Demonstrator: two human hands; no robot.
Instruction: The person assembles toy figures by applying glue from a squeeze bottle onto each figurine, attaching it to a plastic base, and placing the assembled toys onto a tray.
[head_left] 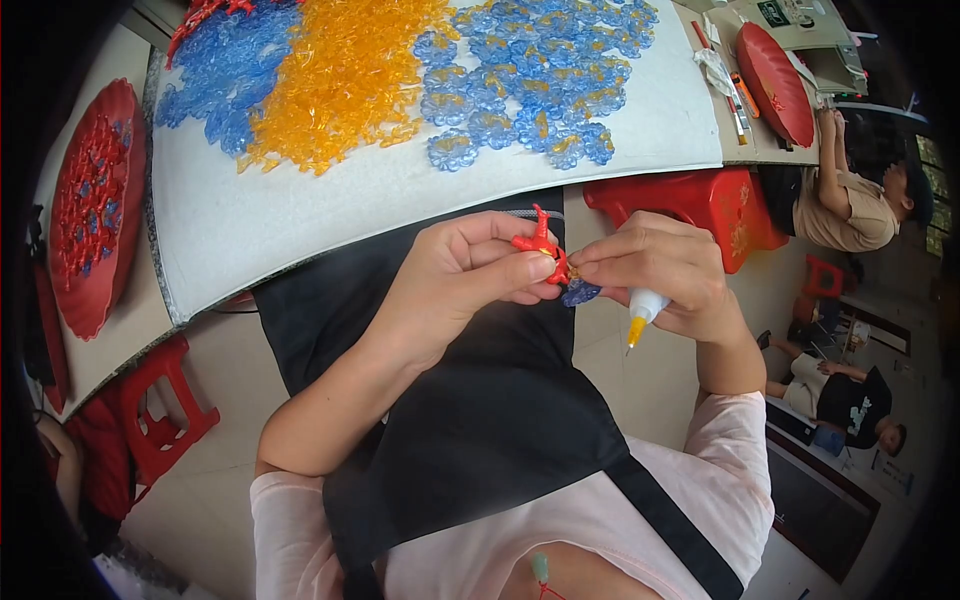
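Observation:
Above the black apron, my left hand [450,280] pinches a small red plastic figure [541,238] between thumb and fingers. Close against its right side, my right hand [665,262] grips a small clear-blue plastic piece [580,293] with a bit of yellow at its top. Tucked in the same hand is a white glue bottle [647,305], its yellow needle tip pointing down and away from the pieces. The red figure and the blue piece touch or nearly touch; fingers hide where they meet.
On the white-covered table [240,235] lie heaps of blue pieces [225,85], orange pieces [340,90] and flower-shaped blue pieces [545,75]. Red trays stand left [128,105] and right [770,75]. A red stool [690,205] is under the table; other people sit at right.

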